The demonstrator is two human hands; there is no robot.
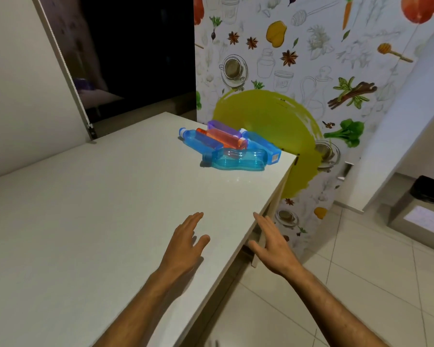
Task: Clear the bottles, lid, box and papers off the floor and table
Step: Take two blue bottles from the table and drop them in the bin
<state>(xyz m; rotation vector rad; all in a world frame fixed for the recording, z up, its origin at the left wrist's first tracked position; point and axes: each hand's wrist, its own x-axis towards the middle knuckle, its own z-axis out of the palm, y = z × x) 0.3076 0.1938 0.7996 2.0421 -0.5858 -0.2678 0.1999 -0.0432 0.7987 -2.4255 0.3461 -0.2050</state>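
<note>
Several plastic bottles lie in a heap at the far right corner of the white table (85,209). A ribbed light-blue bottle (238,159) is in front, a blue bottle with a white cap (198,140) lies at the left, an orange bottle (223,137) and a purple one (219,126) lie on top, and another blue bottle (263,147) sits at the right edge. My left hand (186,242) hovers flat above the table, fingers apart, holding nothing. My right hand (273,244) is open beside the table's right edge, well short of the bottles.
A wall panel printed with vegetables and spices (311,71) stands right behind the bottles. A grey bin with a black liner (424,211) sits on the tiled floor (361,284) at the right. A dark window with a roller blind chain (68,71) is at the back left.
</note>
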